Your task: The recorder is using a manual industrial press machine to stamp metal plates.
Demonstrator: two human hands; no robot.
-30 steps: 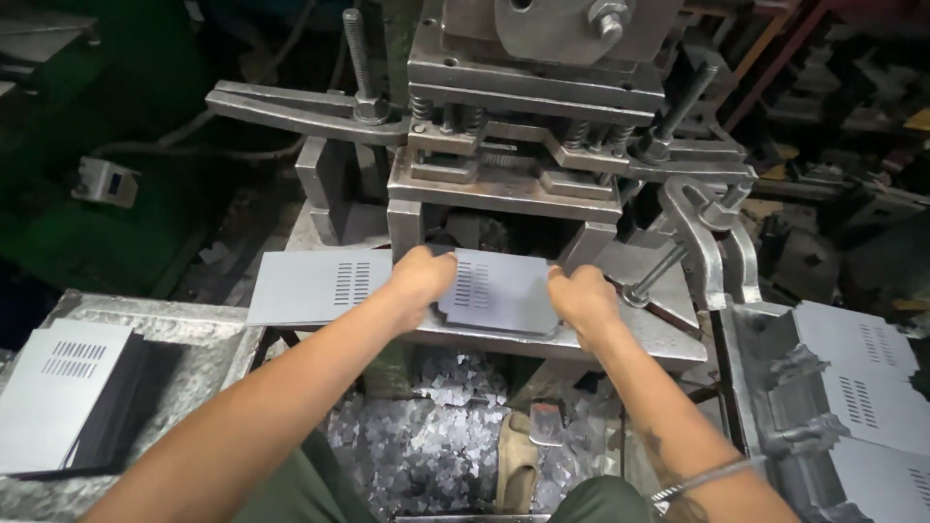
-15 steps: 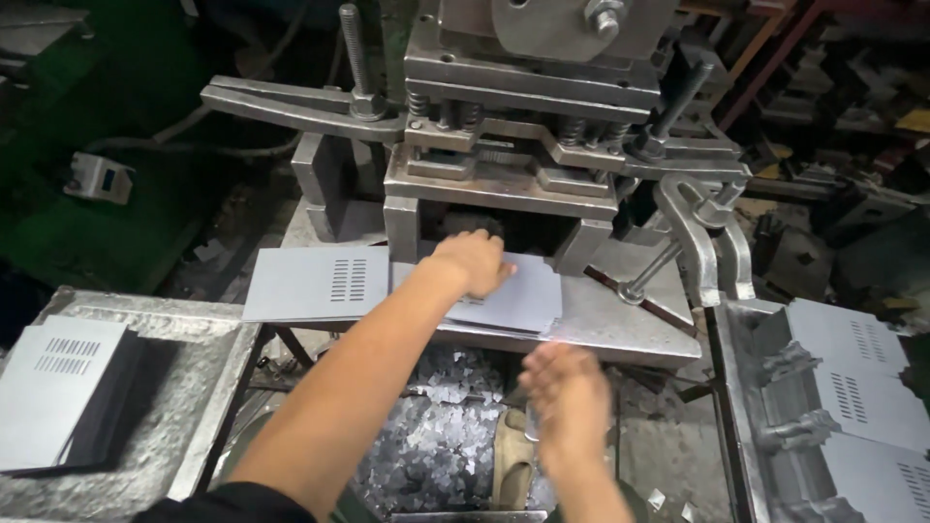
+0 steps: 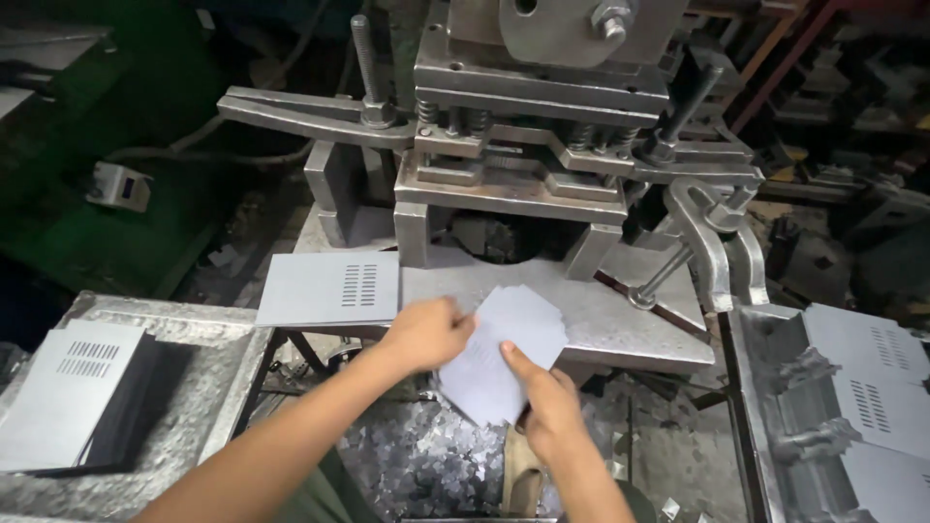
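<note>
A metalworking shop, a stamping station by the look of it. A heavy steel punch press (image 3: 542,145) is filling the upper middle of the view, its bolts, springs and clamp arms showing bare and oil-dark. Vented sheet-metal panels are lying around it: one (image 3: 331,289) on the press bed, a stack (image 3: 68,392) sitting in a metal tray (image 3: 208,387) at the left, more (image 3: 867,387) resting at the right. Punched metal scrap (image 3: 426,465) is piling up under the bed. Dark racks of parts (image 3: 852,107) are crowding the background at the right.
</note>
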